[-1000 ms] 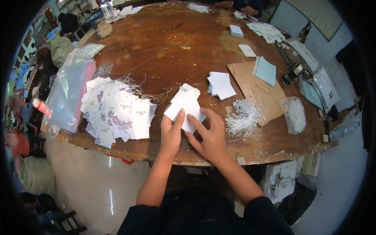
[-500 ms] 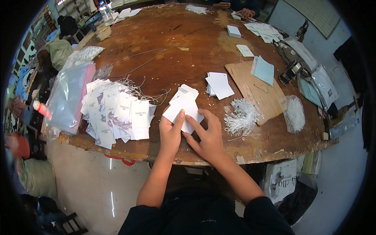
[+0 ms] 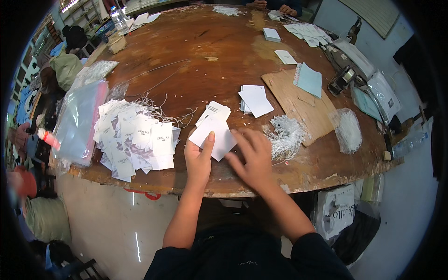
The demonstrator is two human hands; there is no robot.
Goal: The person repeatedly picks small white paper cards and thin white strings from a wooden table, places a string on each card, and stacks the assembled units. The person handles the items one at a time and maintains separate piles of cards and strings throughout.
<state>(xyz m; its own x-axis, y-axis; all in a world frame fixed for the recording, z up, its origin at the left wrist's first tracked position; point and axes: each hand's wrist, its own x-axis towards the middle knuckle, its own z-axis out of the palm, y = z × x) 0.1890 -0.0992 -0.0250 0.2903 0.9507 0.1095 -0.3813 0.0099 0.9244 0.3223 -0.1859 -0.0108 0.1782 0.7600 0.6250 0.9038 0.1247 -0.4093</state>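
Note:
My left hand (image 3: 198, 161) pinches a white card (image 3: 213, 136), thumb on top, above the near part of the wooden table. Whether other cards lie beneath it in the grip is hidden. My right hand (image 3: 254, 158), slightly blurred, is just off the card's right edge with fingers apart and nothing visible in them. Behind the held card lie a few small printed cards (image 3: 217, 111). A heap of printed hang tags (image 3: 133, 140) with white strings spreads to the left. Farther right sit a stack of blank white cards (image 3: 256, 100) and a bundle of white strings (image 3: 285, 137).
Clear plastic bags (image 3: 79, 123) lie at the table's left edge. On the right are a brown board (image 3: 298, 112), a light-blue notepad (image 3: 308, 80), a bag of white strings (image 3: 347, 130) and a dark metal device (image 3: 343, 80). Another person's hands (image 3: 285, 9) are at the far edge.
My right hand has come away from the card and shifted slightly right, its fingers spreading. My left hand still holds the card. The whole view has shifted slightly.

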